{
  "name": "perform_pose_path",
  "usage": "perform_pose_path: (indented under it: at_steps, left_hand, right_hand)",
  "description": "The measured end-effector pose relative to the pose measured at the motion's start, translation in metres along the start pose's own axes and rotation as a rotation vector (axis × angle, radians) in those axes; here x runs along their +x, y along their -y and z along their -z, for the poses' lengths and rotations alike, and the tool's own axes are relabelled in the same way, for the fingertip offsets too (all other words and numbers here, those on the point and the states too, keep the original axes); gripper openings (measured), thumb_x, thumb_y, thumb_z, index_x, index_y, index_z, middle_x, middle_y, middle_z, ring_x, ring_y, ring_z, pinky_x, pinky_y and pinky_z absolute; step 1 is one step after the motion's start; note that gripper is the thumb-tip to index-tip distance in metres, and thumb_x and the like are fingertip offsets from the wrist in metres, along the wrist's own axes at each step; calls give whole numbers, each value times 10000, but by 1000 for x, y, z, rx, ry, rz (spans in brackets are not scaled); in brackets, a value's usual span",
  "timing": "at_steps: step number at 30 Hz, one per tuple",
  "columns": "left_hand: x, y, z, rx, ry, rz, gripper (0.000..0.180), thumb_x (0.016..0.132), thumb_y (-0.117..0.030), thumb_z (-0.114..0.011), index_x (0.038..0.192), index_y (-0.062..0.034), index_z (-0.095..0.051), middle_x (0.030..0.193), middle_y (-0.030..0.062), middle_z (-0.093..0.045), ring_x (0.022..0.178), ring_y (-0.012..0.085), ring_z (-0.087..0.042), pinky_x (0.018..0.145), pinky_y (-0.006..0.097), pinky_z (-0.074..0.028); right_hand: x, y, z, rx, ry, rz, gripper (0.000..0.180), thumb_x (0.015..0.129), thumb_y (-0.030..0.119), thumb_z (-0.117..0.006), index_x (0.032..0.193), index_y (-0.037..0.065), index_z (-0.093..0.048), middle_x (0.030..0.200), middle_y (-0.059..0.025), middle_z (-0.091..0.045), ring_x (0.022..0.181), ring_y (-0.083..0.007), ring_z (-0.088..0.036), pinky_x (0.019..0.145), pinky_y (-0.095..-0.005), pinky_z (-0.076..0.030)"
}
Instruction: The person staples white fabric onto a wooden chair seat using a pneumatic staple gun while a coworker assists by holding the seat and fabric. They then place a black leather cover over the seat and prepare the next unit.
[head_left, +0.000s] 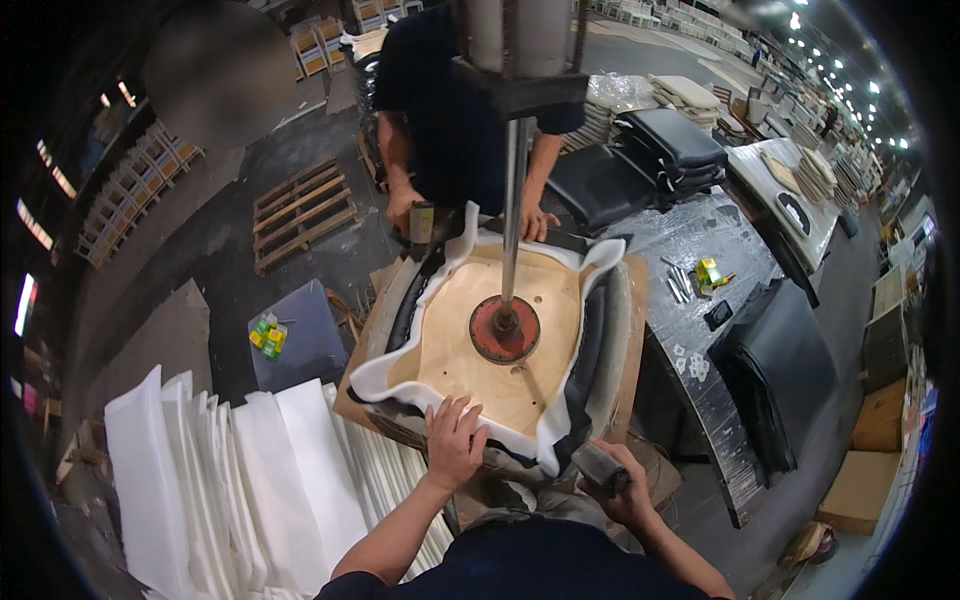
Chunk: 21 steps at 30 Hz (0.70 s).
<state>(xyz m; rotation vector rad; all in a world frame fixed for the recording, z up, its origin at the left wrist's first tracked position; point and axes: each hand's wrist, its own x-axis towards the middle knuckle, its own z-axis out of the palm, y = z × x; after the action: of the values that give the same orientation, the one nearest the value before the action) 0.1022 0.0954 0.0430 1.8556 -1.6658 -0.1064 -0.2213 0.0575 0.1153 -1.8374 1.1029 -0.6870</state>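
Observation:
A pale plywood seat panel lies on white padding and black cover material. A round red press foot on a steel rod bears down on the panel's middle. My left hand rests on the near padding edge, fingers stretched out, holding nothing. Near the panel's front right corner, my right hand is wrapped round a dark staple gun, held just off the padding. Across from me, a co-worker's hand grips another staple gun; their other hand touches the far edge.
White foam sheets stand in a row at my left. A plastic-covered table at right bears loose staple strips, a phone and folded black covers. Small yellow-green boxes sit on a grey surface at left. A wooden pallet lies beyond.

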Motion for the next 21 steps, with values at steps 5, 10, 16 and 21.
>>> perform_pose_path:
  at_steps: [5,10,16,21]
  left_hand:
    - [-17,1,-37,44,41,-115,397,982,-340,-741,1299,-101,-747,1452,146,-654,1440,422,-535,1240,649,-287]
    - [-19,-41,-58,-91,57,-147,371,942,-256,-787,1283,-115,-749,1489,161,-634,1446,432,-535,1191,604,-378]
    - [-8,-43,-39,-44,165,-144,315,880,-184,-810,1178,-96,-763,1346,166,-681,1251,405,-649,1004,520,-512]
    - [-2,-31,-11,51,266,-68,202,884,-118,-759,1079,-65,-741,1087,152,-671,1018,381,-661,897,537,-509]
  right_hand:
    - [7,-2,-18,-74,17,-6,663,854,145,-925,1451,54,-653,1233,-198,-713,1135,-389,-707,996,-442,-554]
    - [26,-28,-13,-130,-130,25,669,838,192,-935,1431,54,-660,1281,-203,-714,1184,-414,-696,1033,-461,-557]
    - [56,-43,14,-221,-142,-21,675,844,251,-932,1437,80,-656,1349,-202,-703,1220,-428,-684,1058,-474,-559]
    - [75,-59,41,-224,-120,-43,676,847,286,-933,1442,119,-661,1304,-198,-705,1212,-424,-685,1040,-480,-563]
